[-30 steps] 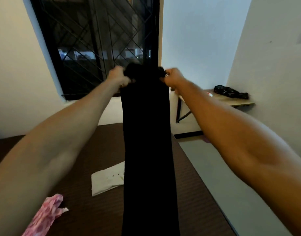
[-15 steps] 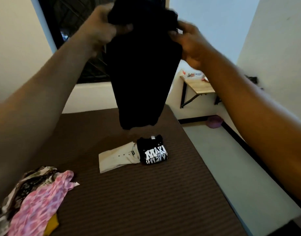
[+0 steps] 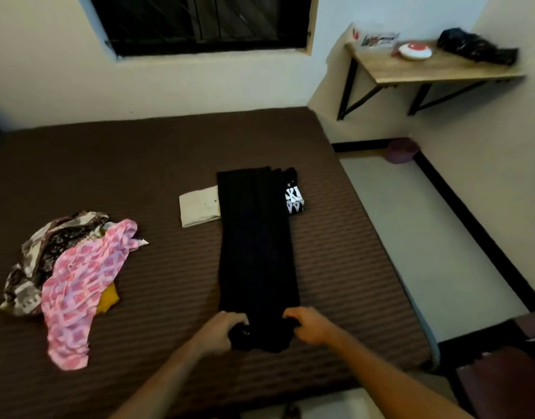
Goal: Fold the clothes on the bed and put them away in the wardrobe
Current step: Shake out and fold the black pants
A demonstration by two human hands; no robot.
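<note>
Brown ribbed bedding covers a bed (image 3: 157,164) that fills most of the view, set against a pale wall under a dark window (image 3: 199,22). Down the middle of the bed lies a long black garment (image 3: 255,246), spread flat in a narrow strip running away from the person. Its near end is bunched between two hands. The left hand (image 3: 222,331) grips the near left corner with curled fingers, and the right hand (image 3: 310,325) grips the near right corner the same way. The far end of the black garment overlaps two folded pieces: a cream folded cloth (image 3: 199,206) showing on its left and a black printed shirt (image 3: 294,196) with white lettering showing on its right. Toward the left side of the bed sits a loose pile: a pink patterned garment (image 3: 78,285) on top, a brown and white patterned garment (image 3: 45,252) behind it, and a yellow cloth (image 3: 109,299) peeking from beneath. At upper right, a wooden wall shelf (image 3: 426,69) holds a black bag (image 3: 474,46) and a white and red round object (image 3: 415,50).
</note>
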